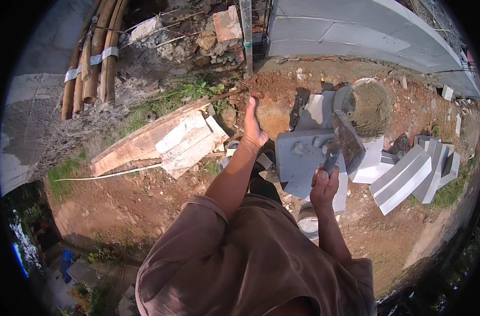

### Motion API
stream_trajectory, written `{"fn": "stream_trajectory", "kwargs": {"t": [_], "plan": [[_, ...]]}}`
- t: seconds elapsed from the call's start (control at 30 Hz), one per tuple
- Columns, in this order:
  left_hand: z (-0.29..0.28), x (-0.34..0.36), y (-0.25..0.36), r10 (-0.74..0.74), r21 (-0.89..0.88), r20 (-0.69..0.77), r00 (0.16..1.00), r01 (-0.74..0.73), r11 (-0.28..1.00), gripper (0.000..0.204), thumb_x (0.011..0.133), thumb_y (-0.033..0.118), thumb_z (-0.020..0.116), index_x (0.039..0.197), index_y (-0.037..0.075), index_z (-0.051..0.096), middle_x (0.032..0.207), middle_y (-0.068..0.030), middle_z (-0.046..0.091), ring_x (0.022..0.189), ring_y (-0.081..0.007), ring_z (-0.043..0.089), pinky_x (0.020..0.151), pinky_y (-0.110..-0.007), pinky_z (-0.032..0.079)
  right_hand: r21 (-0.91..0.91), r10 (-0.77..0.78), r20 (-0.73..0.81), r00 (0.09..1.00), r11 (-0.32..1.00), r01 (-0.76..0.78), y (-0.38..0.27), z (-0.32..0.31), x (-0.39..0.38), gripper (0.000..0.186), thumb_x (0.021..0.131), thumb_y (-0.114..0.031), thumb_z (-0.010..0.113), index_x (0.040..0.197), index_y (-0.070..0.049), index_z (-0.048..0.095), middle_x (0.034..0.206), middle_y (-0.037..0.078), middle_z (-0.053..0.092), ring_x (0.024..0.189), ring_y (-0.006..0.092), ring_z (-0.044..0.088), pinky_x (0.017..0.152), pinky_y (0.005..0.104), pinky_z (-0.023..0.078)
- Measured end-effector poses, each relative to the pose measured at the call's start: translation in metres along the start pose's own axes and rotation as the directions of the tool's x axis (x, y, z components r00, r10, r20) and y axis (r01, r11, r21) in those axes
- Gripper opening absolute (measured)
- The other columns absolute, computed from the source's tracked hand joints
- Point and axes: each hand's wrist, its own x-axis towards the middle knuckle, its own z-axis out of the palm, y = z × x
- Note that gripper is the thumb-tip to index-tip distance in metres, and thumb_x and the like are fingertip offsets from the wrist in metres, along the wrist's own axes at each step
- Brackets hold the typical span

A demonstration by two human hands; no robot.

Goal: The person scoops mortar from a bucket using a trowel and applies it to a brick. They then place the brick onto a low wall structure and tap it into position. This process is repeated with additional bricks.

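My right hand [325, 188] is wrapped round the handle of a trowel [348, 141]. The trowel's broad, mortar-smeared blade points away from me, just short of a round tub [339, 99] of grey mortar [370, 108]. Below the trowel lies a pale grey block [298, 171] with a few lumps of mortar [299, 148] on top. My left hand [255, 131] reaches forward over the dirt, seen edge-on with fingers stretched out, and holds nothing that I can see.
A grey block wall [350, 37] curves across the far right. Several cut blocks [401, 178] lie on the right. Left of me are a long wooden board [121, 152] and pale slabs [185, 139]. Bamboo poles [98, 58] lean at far left, and rubble with a brick [227, 24] lies ahead.
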Motion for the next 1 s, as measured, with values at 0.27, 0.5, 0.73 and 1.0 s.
{"fn": "stream_trajectory", "kwargs": {"t": [0.27,0.5,0.73,1.0], "plan": [[0.05,0.0,-0.021,0.038,-0.134,0.236,0.971,-0.006,0.991,0.063,0.087,0.055,0.042,0.123,0.004,0.046,0.109,-0.017,0.058,0.092,-0.0307,0.059,0.082,-0.045,0.05,-0.406,0.063,0.282,0.957,0.912,0.06,-0.012,0.025,0.019,0.036,0.092,-0.036,0.049,0.099,-0.001,0.048,0.064,0.021,0.058,0.063,0.039,0.06,0.055,0.0456,0.044],[0.05,0.036,-0.009,-0.005,-0.023,0.112,0.994,0.008,1.0,0.062,0.086,0.056,0.044,0.118,0.004,0.049,0.096,-0.0171,0.061,0.085,-0.0279,0.061,0.077,-0.044,0.051,-0.315,-0.04,0.048,0.998,0.948,0.053,-0.011,0.016,0.048,0.028,0.092,-0.028,0.053,0.089,0.0,0.051,0.058,0.009,0.05,0.053,0.0192,0.048,0.051,0.0338,0.04],[-0.019,0.031,0.023,-0.108,0.273,-0.13,0.986,0.14,0.952,0.061,0.081,0.061,0.052,0.114,0.008,0.052,0.093,-0.0132,0.061,0.081,-0.029,0.063,0.072,-0.047,0.053,-0.606,0.335,-0.171,0.926,0.706,-0.367,0.048,-0.012,0.036,0.039,0.09,-0.04,0.049,0.089,-0.002,0.05,0.068,0.021,0.06,0.066,0.0412,0.058,0.06,0.0479,0.044],[-0.052,-0.015,0.027,-0.036,0.311,-0.27,0.962,0.122,0.943,0.059,0.084,0.059,0.048,0.116,0.009,0.05,0.094,-0.0155,0.063,0.081,-0.0299,0.062,0.075,-0.046,0.051,-0.654,0.513,-0.276,0.813,0.519,-0.55,0.161,-0.009,-0.011,0.039,0.089,-0.041,0.05,0.097,-0.003,0.048,0.084,0.022,0.062,0.079,0.0425,0.059,0.069,0.0497,0.045]]}}
